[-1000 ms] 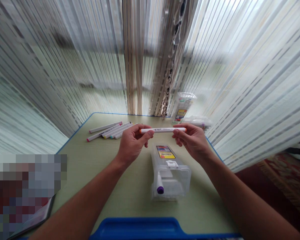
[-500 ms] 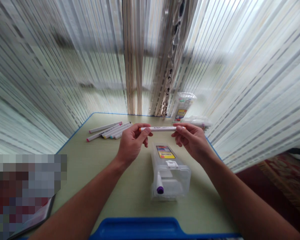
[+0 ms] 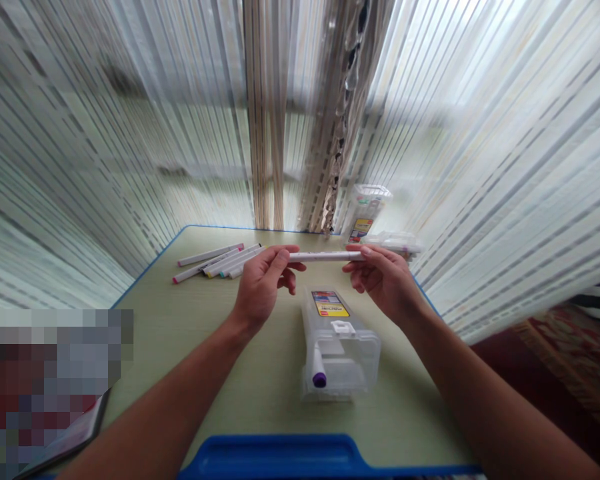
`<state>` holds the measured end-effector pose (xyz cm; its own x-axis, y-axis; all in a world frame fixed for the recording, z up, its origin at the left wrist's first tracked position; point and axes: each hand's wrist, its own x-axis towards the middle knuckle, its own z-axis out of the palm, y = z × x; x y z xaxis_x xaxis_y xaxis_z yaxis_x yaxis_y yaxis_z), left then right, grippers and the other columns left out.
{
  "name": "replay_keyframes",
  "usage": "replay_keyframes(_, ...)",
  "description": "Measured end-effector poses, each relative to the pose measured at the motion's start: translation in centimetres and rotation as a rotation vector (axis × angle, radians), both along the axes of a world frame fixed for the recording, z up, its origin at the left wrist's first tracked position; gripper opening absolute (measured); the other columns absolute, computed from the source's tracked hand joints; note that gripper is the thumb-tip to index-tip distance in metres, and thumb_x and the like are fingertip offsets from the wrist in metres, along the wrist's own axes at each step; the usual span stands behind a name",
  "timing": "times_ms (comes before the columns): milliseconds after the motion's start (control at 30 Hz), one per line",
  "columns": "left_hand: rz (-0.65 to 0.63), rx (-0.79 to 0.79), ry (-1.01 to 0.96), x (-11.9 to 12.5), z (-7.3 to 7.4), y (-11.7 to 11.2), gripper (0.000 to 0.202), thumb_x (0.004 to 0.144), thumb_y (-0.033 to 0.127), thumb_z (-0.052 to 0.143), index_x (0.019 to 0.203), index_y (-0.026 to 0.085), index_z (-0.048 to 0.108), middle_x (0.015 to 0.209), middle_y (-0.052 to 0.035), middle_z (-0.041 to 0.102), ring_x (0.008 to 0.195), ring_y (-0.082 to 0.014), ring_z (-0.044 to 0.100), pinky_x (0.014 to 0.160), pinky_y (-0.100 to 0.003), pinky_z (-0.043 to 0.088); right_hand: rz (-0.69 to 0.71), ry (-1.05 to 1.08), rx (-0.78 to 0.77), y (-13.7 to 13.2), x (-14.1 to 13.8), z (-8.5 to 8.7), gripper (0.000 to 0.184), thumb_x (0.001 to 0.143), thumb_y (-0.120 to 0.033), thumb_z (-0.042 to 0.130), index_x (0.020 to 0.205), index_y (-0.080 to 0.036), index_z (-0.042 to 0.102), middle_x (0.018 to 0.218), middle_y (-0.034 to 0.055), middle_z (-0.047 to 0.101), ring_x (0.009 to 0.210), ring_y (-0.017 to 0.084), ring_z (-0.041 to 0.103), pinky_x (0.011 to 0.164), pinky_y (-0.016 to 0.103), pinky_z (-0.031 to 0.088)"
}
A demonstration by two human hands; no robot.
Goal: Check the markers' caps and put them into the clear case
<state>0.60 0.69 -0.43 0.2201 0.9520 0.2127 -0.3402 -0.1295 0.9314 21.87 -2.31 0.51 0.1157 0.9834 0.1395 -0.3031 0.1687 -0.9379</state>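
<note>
A white marker (image 3: pixel 325 257) is held level between my two hands, above the table. My left hand (image 3: pixel 265 280) pinches its left end between thumb and fingers. At the other end, the thumb and fingers of my right hand (image 3: pixel 380 270) grip it; both tips are covered. Below the hands lies a clear plastic marker case (image 3: pixel 365 353) on its side, its open end toward me. Inside, along its left wall, rests a purple-tipped marker (image 3: pixel 319 373). Several white markers (image 3: pixel 210 260) with coloured ends lie in a loose pile left of my left hand.
A second clear case (image 3: pixel 367 213) stands upright at the table's back right, with another clear case (image 3: pixel 395 241) lying beside it. The green table (image 3: pixel 180 340) has a blue tray edge (image 3: pixel 280 457) in front. String curtains (image 3: pixel 205 133) hang behind.
The marker has turned about its length, so its printing shows less. My fingers have shifted over its ends, hiding the orange parts. The case and pile have stayed put.
</note>
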Motion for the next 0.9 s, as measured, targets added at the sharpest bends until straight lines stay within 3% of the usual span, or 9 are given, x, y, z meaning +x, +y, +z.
replay_keyframes(900,-0.003,-0.010,-0.025,-0.04,-0.18,0.05,0.036,0.089,0.042,0.064,0.104,0.010,0.069,0.077,-0.0088,0.072,0.053,-0.0121,0.058,0.048,-0.026,0.049,0.022,0.047,-0.026,0.09,0.14,-0.05,0.025,0.078,-0.035,0.071,0.091,-0.014,0.076,0.069,0.0076,0.076,0.042,0.013,0.060,0.038,0.023,0.043)
